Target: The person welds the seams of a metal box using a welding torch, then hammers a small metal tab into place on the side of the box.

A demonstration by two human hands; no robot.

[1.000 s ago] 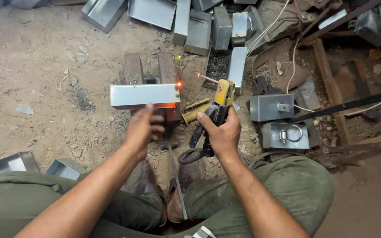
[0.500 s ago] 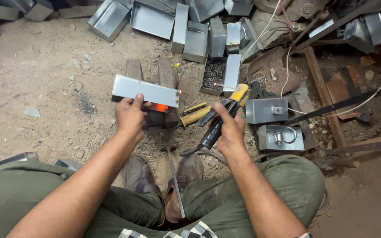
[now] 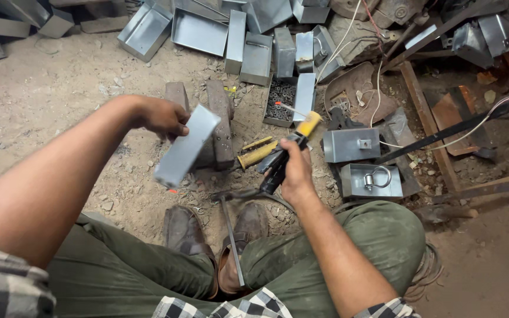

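Above dirt floor: left hand grips grey metal box; right hand grips yellow-tipped electrode holder.

A sheet-metal box is held tilted in the left hand, above the ground and in front of two bricks laid side by side. To its right, an electrode holder is gripped in the right hand, with its rod pointed away over a tray of washers. Two lidded boxes are set further right. More boxes are piled behind the bricks. Shoes are planted below the hands.
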